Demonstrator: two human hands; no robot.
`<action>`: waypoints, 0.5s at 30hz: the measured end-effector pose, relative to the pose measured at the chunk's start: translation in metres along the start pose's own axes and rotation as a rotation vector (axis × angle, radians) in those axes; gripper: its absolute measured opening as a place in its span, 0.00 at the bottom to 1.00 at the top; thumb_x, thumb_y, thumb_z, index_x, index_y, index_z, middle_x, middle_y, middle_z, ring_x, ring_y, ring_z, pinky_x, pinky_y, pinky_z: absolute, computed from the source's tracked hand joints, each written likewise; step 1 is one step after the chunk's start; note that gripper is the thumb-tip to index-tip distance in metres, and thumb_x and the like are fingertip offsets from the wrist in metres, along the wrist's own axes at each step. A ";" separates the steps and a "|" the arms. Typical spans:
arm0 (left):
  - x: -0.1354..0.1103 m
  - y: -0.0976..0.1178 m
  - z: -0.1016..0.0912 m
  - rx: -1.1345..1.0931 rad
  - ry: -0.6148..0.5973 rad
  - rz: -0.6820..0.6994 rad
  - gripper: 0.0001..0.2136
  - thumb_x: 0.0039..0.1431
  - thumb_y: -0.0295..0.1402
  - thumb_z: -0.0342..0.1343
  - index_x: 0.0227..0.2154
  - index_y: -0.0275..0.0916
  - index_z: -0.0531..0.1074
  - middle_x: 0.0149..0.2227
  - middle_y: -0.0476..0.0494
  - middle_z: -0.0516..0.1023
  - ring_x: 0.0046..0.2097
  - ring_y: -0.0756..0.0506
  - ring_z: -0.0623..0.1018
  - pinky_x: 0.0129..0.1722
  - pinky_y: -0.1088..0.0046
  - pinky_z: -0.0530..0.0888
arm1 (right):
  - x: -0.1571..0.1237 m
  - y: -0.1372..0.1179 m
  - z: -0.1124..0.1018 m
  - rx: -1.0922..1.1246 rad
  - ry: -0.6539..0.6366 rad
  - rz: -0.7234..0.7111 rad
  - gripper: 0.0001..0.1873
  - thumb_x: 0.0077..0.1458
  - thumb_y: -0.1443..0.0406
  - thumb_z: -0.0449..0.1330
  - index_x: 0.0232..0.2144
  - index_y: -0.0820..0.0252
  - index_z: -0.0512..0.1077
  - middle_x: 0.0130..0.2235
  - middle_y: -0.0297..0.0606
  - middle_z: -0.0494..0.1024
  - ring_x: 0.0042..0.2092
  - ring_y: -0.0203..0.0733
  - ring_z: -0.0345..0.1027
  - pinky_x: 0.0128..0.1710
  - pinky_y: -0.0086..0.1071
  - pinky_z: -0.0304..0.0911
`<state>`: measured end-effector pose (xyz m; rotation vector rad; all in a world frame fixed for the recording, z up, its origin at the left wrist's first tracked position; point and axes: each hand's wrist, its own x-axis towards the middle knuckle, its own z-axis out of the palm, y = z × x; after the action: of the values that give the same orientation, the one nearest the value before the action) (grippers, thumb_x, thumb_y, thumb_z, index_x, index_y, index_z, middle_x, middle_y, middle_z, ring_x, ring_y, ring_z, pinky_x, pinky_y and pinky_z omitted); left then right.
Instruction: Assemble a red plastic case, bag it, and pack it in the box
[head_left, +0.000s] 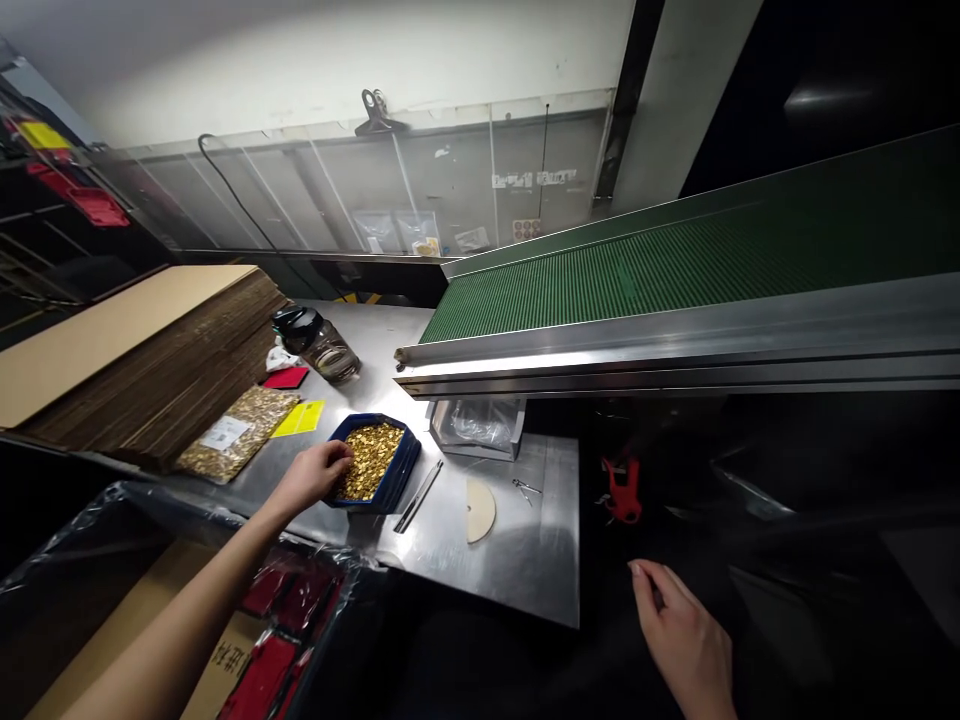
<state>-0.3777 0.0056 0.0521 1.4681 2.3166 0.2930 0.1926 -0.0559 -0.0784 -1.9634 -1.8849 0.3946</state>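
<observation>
My left hand (321,470) reaches over the near left edge of a blue bin (405,468) filled with small gold-coloured metal pieces (373,455). Its fingers are curled and pinched at the surface of the pieces; what lies between them, if anything, is hidden. At the lower right, my right hand (684,632) hangs over a dark area, off the metal table. Its thumb and forefinger press together at the tips, and nothing that I can name shows between them. A utility knife (418,496) and a cream-coloured half disc (480,511) lie right of the bin.
A green ribbed conveyor (585,280) rises to the right above the metal table (517,560). Stacked cardboard (150,370), a bag of gold pieces (240,435) and a water bottle (324,345) stand left. Below sits a plastic-lined box with red packets (274,670). Red-handled snips (622,490) hang right.
</observation>
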 end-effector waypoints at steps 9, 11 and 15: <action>-0.012 0.003 0.015 -0.784 0.092 -0.192 0.19 0.44 0.43 0.71 0.35 0.34 0.77 0.26 0.50 0.74 0.26 0.49 0.69 0.25 0.75 0.63 | 0.002 0.003 0.006 -0.010 0.030 -0.053 0.26 0.70 0.49 0.45 0.42 0.50 0.80 0.44 0.35 0.86 0.36 0.42 0.82 0.27 0.29 0.69; -0.015 0.005 0.018 -1.001 0.053 -0.228 0.19 0.45 0.38 0.72 0.36 0.33 0.76 0.25 0.52 0.70 0.24 0.53 0.66 0.23 0.78 0.63 | 0.003 0.006 0.007 -0.004 0.033 -0.053 0.26 0.69 0.48 0.46 0.42 0.50 0.81 0.44 0.35 0.86 0.36 0.43 0.82 0.27 0.29 0.70; -0.018 0.010 0.020 -1.366 -0.019 -0.274 0.10 0.50 0.22 0.68 0.34 0.31 0.74 0.28 0.50 0.69 0.24 0.56 0.64 0.21 0.84 0.65 | 0.006 0.013 0.011 0.025 0.005 -0.054 0.24 0.67 0.48 0.48 0.42 0.49 0.82 0.45 0.35 0.86 0.36 0.43 0.83 0.25 0.27 0.71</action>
<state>-0.3540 -0.0071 0.0415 0.4311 1.5294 1.3813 0.1991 -0.0490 -0.0940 -1.8922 -1.9162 0.3957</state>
